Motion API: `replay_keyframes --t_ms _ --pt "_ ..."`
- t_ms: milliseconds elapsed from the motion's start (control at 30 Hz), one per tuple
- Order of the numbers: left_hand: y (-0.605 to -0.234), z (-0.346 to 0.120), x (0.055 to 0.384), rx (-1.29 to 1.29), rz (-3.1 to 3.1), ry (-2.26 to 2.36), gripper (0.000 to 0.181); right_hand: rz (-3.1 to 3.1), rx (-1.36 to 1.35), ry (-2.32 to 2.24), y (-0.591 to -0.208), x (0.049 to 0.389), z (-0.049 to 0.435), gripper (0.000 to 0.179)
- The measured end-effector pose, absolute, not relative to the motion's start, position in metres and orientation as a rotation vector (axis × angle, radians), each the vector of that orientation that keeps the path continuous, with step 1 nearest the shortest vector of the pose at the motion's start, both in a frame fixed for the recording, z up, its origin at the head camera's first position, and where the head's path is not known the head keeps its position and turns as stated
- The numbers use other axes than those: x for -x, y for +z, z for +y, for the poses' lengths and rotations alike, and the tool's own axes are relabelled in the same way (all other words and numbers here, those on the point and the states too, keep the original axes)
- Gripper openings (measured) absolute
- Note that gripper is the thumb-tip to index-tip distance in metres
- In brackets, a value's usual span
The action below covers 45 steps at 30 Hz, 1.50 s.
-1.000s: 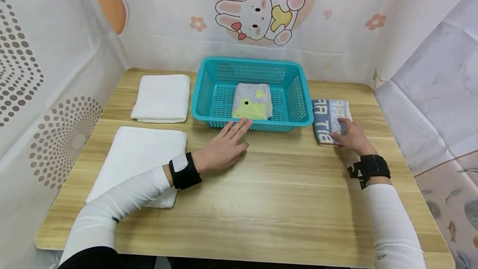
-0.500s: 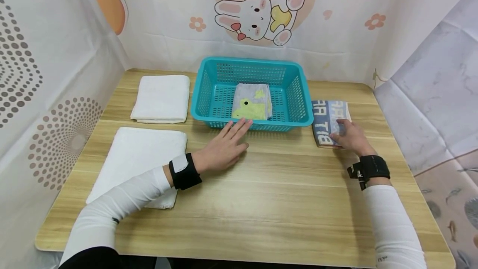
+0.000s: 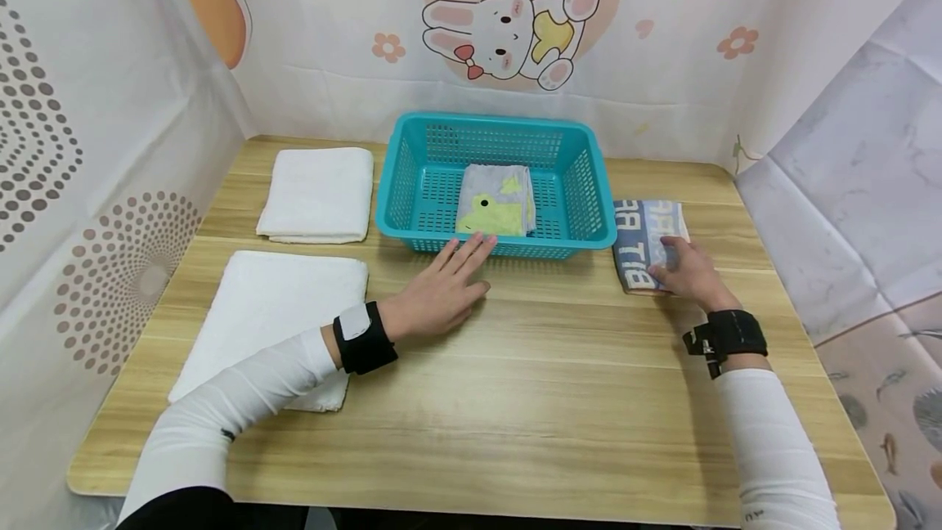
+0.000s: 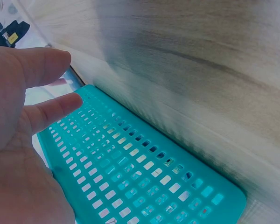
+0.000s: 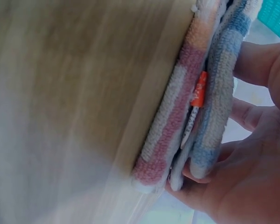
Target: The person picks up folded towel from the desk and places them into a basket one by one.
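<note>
A teal plastic basket (image 3: 567, 249) stands at the back middle, with a folded grey towel (image 3: 489, 199) bearing a yellow animal print inside. My left hand (image 3: 441, 285) lies with straight fingers, their tips at the basket's front rim; its thumb stays off the basket in the left wrist view. To the right of the basket lies a folded blue and white lettered towel (image 3: 634, 248). My right hand (image 3: 695, 275) grips its near right part, thumb on top and fingers bent at the edge. Pink-striped and blue layers and an orange tag (image 5: 199, 88) show in the right wrist view.
Two folded white towels lie on the left, a smaller one (image 3: 320, 190) behind a larger one (image 3: 294, 293). The left forearm crosses the larger one. A printed curtain (image 3: 316, 39) hangs behind the wooden table (image 3: 515, 415).
The blue towel has slid slightly toward me and a little left, with my right hand moving along. My left hand and the basket have stayed in place.
</note>
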<state>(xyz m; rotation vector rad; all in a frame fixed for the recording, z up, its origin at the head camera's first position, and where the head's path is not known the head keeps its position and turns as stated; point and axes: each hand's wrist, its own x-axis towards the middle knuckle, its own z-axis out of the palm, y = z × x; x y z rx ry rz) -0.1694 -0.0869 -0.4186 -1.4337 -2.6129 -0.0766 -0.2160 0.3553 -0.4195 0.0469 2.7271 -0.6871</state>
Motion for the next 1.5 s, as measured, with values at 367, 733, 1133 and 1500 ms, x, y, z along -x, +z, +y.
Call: replay_keyframes --t_ms 367,733,1133,1500 --pt "-0.419 -0.087 0.169 1.426 -2.636 -0.082 0.03 2.679 -0.08 -0.694 -0.417 0.212 0.352 0.074" --pt "-0.419 -0.086 0.169 1.416 -2.682 -0.039 0.03 2.707 -0.069 -0.687 -0.417 0.207 0.348 0.071" --pt "-0.421 -0.086 0.169 1.423 -2.634 -0.082 0.029 2.779 -0.001 -0.665 -0.42 0.204 0.348 0.068" --pt "-0.421 -0.087 0.169 1.425 -2.594 -0.095 0.028 2.753 -0.019 -0.678 -0.422 0.203 0.347 0.069"
